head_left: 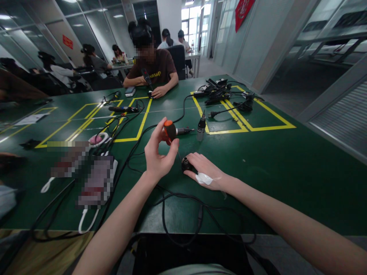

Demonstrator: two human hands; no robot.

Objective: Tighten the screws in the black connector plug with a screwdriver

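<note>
One orange-handled screwdriver (171, 130), one small black part (185, 164).
Our left hand (157, 156) grips the rounded, glossy handle above the green table (286, 172); our right hand (205, 170) pins the round part near centre.

1. The room is bright enough, with soft, even light.
2. Light comes from the ceiling lamps (117, 16) and the windows (191, 19) far at the back, which look white and washed out.
3. Shadows on the green table (286, 164) are faint.
4. Straight lines bend near the edges.
5. Some spots on the left are blurred into squares.
6. The middle looks sharp.
</note>
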